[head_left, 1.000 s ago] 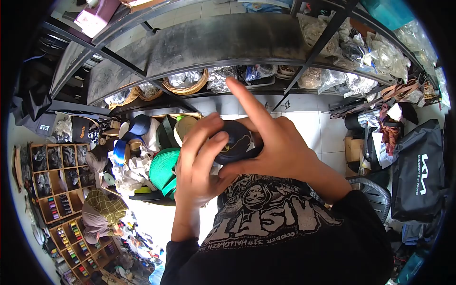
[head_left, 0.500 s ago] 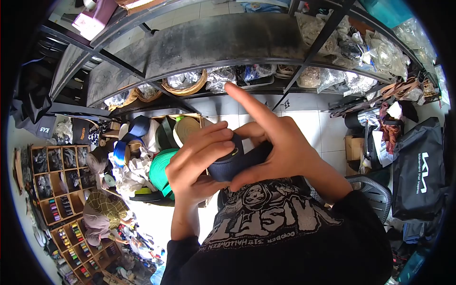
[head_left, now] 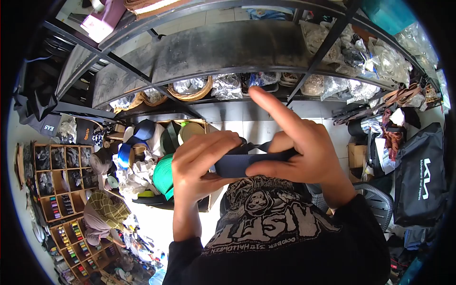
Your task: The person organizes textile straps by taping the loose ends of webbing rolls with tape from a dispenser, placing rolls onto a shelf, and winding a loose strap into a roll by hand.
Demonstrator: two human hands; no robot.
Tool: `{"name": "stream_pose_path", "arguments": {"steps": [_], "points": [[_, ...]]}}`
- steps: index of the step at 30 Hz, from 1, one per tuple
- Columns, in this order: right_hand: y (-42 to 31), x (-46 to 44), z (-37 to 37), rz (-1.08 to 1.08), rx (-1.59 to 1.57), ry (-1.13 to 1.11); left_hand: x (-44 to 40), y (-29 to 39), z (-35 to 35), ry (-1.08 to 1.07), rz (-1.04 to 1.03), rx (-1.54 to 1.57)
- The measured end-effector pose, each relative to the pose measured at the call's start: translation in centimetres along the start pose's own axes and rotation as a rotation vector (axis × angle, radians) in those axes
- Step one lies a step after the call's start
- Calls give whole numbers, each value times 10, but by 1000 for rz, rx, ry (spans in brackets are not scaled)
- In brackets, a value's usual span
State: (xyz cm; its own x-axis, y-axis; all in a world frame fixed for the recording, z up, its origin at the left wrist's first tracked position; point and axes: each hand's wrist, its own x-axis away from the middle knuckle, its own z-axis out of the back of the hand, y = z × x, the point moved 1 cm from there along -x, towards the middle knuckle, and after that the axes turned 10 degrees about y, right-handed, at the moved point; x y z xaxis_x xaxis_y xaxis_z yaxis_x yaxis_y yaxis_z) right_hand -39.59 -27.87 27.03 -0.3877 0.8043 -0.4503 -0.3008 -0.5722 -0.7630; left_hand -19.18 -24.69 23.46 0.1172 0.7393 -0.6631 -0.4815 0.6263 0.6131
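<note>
In front of my chest I hold a dark navy webbing strap [head_left: 232, 166] between both hands. It is bent into a loop, with a ribbed face toward me. My left hand [head_left: 199, 159] is closed around the strap's left end, with its fingers over the top. On the other end, my right hand [head_left: 304, 154] grips between thumb and curled fingers, while its index finger points up and away. The far part of the loop is partly hidden by my fingers.
A box of rolled webbing, with a green roll [head_left: 163, 175], stands to the left. Ahead is a black shelf [head_left: 228, 47] with bagged parts and baskets. A thread rack [head_left: 66, 190] and another person [head_left: 105, 213] are lower left; a black bag [head_left: 418, 178] is at right.
My hands have moved apart, mostly the right one toward the right. The strap between them has gone from a compact curl to a longer, flatter loop.
</note>
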Motion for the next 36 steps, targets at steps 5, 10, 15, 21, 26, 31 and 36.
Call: {"name": "stream_pose_path", "arguments": {"steps": [5,10,15,21,26,31,36], "points": [[5,0,-1,25,-29,57,-3,-3,-2,-3,8,16],[22,0,-9,-152,-232,-6,-1,-3,-7,85,-4,208],[34,7,-33,-322,-670,26,-1,-4,-21,162,19,510],[43,2,-54,-487,-1168,-25,3,-19,-38,199,50,587],[66,4,-54,-491,-1133,16,-12,-17,-24,65,25,234],[61,5,-44,-401,-326,128,-14,-3,-15,-85,-87,-165],[62,6,-44,-360,-366,65,-2,-5,-15,-24,72,-18]]}}
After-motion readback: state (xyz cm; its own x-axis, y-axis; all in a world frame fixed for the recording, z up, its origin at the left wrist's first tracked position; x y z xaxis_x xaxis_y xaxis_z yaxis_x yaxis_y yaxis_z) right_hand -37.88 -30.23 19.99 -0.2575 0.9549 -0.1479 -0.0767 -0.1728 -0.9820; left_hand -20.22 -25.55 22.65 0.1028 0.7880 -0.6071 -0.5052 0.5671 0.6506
